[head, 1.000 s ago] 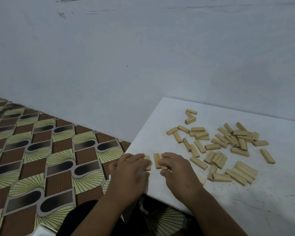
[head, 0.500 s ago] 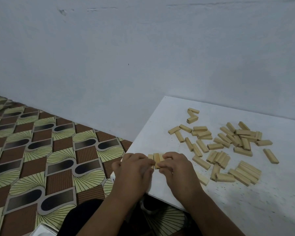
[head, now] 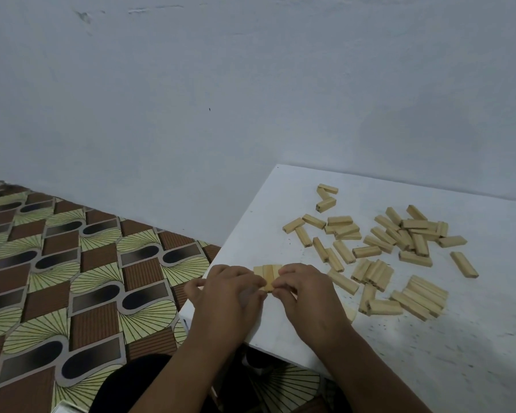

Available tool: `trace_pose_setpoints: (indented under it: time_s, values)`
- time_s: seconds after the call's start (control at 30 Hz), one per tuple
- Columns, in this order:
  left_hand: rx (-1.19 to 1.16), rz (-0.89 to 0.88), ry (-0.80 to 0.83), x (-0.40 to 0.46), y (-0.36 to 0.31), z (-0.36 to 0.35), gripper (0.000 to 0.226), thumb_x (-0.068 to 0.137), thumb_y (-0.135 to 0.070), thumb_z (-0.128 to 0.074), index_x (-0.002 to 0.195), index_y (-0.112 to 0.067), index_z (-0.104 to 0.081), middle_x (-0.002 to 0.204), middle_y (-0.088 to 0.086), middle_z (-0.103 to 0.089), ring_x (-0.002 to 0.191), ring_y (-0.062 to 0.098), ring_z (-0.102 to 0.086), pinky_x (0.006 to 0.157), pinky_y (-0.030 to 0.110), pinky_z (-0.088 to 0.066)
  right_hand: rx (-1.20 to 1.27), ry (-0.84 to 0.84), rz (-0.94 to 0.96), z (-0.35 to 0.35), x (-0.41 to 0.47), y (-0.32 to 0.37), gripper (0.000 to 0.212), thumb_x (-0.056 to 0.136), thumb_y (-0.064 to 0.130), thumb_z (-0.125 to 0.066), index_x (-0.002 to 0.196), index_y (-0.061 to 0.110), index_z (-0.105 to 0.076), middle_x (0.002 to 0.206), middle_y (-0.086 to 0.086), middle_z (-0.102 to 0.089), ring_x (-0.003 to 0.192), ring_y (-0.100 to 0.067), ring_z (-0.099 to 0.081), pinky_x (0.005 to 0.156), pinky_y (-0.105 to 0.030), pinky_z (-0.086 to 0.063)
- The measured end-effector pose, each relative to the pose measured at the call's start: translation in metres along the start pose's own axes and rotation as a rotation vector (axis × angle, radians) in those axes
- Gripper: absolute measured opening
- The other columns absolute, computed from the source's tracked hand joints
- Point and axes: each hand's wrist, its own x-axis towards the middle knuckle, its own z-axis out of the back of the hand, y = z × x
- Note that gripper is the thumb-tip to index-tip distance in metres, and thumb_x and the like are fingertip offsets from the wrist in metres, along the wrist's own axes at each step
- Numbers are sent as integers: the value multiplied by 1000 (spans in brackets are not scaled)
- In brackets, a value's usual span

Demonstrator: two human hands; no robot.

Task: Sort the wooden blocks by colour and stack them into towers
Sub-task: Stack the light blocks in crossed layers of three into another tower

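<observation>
Two hands are at the near left corner of a white table [head: 280, 204]. Between them lies a small row of blocks [head: 268, 275], side by side and flat on the table. The left hand [head: 230, 296] has its fingers curled against the left side of the row and holds it there. The right hand [head: 307, 296] has its fingers curled against the right side and pinches the row too. The blocks in the row are pale wood.

More blocks like these lie in a loose pile [head: 399, 236] farther off and to the right on the table. Some lie on top of each other and some lie alone. One block [head: 463, 264] lies by itself at the far right of the pile.

Left of the table is a floor [head: 72, 278] with brown, green and black shapes. Behind the table is a pale wall [head: 251, 84].
</observation>
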Motion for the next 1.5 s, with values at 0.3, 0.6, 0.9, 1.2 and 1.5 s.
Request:
trace_pose_setpoints:
  time_s: [0.3, 0.6, 0.9, 1.2, 1.5]
  values:
    - [7, 2, 5, 5, -5, -5, 6, 86, -45, -67, 92, -45, -69, 106, -29, -61, 114, -1, -44, 86, 31, -8, 17, -8, 16, 3, 4, -5, 18, 94, 13, -64, 106, 12, -77, 118, -1, -69, 108, -11, -61, 96, -21, -46]
    - [7, 17, 22, 6, -6, -8, 8, 86, -46, -67, 94, -46, -67, 109, -27, -59, 117, 1, -41, 88, 30, -6, 35, -7, 37, 5, 6, -7, 18, 94, 14, -63, 106, 13, -77, 113, -2, -70, 102, -11, -62, 93, -19, -46]
    - [-134, 31, -48, 8, -2, 4, 15, 81, -48, -66, 96, -47, -67, 106, -29, -58, 113, 0, -41, 84, 29, -13, 107, -76, 1, 18, 11, -19, 6, 87, 17, -72, 90, 18, -77, 93, 8, -69, 86, -5, -62, 83, -31, -53]
    - [-52, -22, 39, 96, -30, -7, 21, 92, -38, -59, 112, -38, -64, 109, -18, -64, 112, 12, -53, 93, 39, -32, -109, -147, -188, 46, 73, -38, 19, 83, 36, -72, 101, 30, -69, 104, 4, -66, 87, -10, -61, 72, -24, -42]
    - [121, 13, 269, 160, -44, -50, 29, 88, -36, -57, 116, -32, -65, 115, -10, -64, 114, 18, -55, 94, 40, -36, -2, 1, -349, 45, 111, -50, 21, 75, 21, -74, 93, 20, -63, 84, 5, -66, 62, -14, -66, 56, -27, -52]
